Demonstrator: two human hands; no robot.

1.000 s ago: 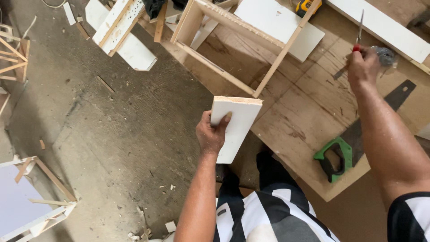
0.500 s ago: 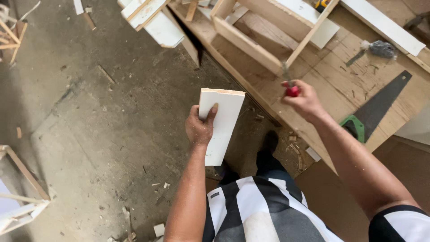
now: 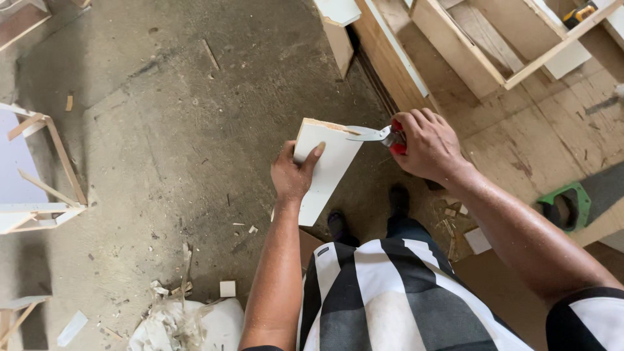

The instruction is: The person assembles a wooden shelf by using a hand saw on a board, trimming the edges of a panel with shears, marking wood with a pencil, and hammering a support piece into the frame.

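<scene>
- The white board (image 3: 323, 170) is held over the concrete floor (image 3: 162, 162), in front of the body; it is now seen lower and closer than half a second ago.
- It is flat, rectangular, white-faced, with a raw wooden top edge.
- The left hand (image 3: 292, 175) is wrapped around its left edge, thumb across the face.
- The red-handled pliers (image 3: 377, 135), previously held apart, are now brought to the top edge by the right hand (image 3: 426, 146), fingers closed on the handles.
</scene>
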